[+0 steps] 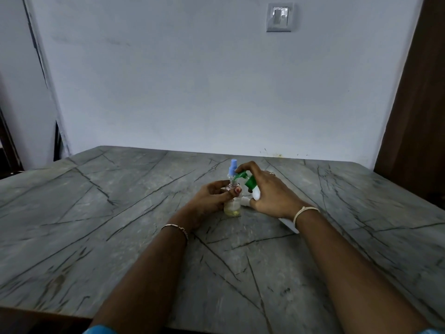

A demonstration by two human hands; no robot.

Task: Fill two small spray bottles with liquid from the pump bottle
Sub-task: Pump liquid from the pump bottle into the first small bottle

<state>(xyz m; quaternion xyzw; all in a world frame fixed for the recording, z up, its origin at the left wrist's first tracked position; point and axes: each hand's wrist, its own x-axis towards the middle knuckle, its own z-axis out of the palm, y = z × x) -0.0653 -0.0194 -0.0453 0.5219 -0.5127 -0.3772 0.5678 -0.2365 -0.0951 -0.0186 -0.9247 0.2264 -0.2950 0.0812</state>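
A small clear spray bottle (232, 208) stands on the table with its neck uncapped and a little yellowish liquid at the bottom. My left hand (212, 195) grips it round the upper body. My right hand (269, 191) holds a white pump bottle (255, 192) tilted toward it, with a finger on the green pump head (243, 175), whose spout sits over the open neck. Just behind stands a second spray bottle, only its blue spray top (233, 168) showing. The lower end of the white pump bottle (287, 224) shows under my right wrist.
The grey marble table (120, 213) spreads wide on both sides. A pale wall runs along its far edge, with a light switch (279, 17) high up. A dark wooden panel (419, 116) stands at the right.
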